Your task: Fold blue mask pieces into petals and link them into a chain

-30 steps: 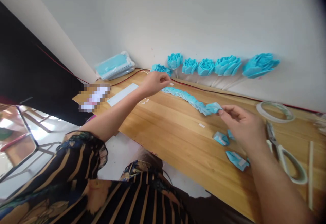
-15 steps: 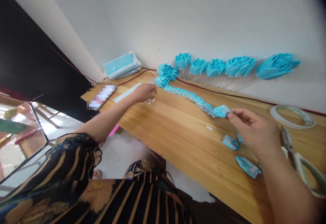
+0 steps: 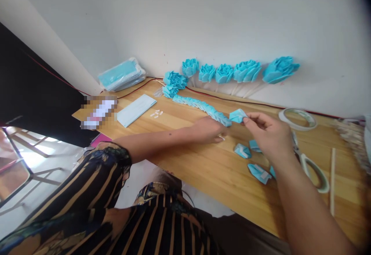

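My right hand (image 3: 268,133) pinches a folded light-blue petal (image 3: 237,115) between thumb and fingers, just above the table. My left hand (image 3: 210,129) is low over the tabletop, its fingers closed at a small white strip (image 3: 222,138). Part of that strip shows at the fingertips. Behind my left hand runs a row of overlapping folded blue petals (image 3: 203,106), its near end close to the petal I hold. Several loose folded blue pieces (image 3: 242,151) lie below my right hand.
Blue flowers on pale stems (image 3: 224,73) lean along the wall. A tape roll (image 3: 298,119), scissors (image 3: 317,173) and a thin stick (image 3: 332,181) are at right. Left are white strips (image 3: 157,113), a pale-blue stack (image 3: 136,110), a plastic-wrapped pack (image 3: 121,75) and a blurred phone-like object (image 3: 100,112).
My left hand has moved right, from beside the flowers to the white strip. My right hand still holds the petal, now slightly apart from the row's end. The view has shifted right.
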`<state>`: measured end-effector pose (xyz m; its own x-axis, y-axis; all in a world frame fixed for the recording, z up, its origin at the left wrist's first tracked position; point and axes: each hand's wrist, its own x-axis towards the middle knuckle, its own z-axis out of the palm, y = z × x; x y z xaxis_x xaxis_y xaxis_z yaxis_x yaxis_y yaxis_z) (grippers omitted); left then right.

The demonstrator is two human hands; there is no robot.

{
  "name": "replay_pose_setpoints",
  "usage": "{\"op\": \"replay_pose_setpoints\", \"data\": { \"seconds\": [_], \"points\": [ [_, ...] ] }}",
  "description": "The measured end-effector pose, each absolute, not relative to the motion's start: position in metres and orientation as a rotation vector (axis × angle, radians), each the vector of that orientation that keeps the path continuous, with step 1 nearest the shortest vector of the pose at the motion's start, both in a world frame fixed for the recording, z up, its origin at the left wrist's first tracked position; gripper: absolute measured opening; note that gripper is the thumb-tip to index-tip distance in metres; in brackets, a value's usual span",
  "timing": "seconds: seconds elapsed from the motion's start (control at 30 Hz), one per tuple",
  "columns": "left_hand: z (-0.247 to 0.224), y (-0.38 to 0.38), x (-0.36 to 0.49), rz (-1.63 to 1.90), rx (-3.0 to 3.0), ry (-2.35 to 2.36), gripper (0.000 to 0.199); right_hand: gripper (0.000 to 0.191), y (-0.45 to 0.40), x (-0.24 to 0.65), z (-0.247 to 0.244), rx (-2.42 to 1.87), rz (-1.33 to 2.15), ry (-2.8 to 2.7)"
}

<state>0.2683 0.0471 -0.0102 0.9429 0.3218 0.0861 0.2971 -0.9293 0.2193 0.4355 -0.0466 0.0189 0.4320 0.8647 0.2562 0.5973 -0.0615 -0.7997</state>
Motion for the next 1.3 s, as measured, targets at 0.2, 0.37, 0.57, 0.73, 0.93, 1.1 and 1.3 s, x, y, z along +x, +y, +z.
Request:
{"op": "replay_pose_setpoints", "data": {
  "seconds": [0.2, 0.37, 0.57, 0.73, 0.93, 1.1, 1.3],
  "points": [
    [0.007, 0.052, 0.247, 0.047, 2.825, 0.571, 0.016, 0.025, -0.048, 0.438, 0.018, -1.733, 0.358, -1.266],
    [0.023, 0.071, 0.175, -0.048, 2.815, 0.823, 0.014, 0.026, -0.048, 0.438, 0.017, -1.727, 0.388, -1.259],
    [0.031, 0.099, 0.100, -0.142, 2.881, 1.166, 0.018, 0.031, -0.044, 0.437, 0.012, -1.793, 0.346, -1.260],
    [0.035, 0.102, 0.080, -0.043, 2.858, 1.171, 0.026, 0.033, -0.044, 0.436, 0.009, -1.831, 0.379, -1.278],
    [0.042, 0.086, 0.111, 0.467, 2.701, 0.951, 0.031, 0.029, -0.046, 0.432, 0.007, -1.726, 0.415, -1.400],
    [0.041, 0.065, 0.121, 0.473, 2.727, 0.827, 0.030, 0.024, -0.048, 0.432, 0.009, -1.742, 0.404, -1.412],
    [0.011, 0.008, 0.112, 0.183, 2.756, 0.609, 0.067, 0.025, -0.049, 0.429, 0.014, -1.749, 0.346, -1.419]
  ]
}}
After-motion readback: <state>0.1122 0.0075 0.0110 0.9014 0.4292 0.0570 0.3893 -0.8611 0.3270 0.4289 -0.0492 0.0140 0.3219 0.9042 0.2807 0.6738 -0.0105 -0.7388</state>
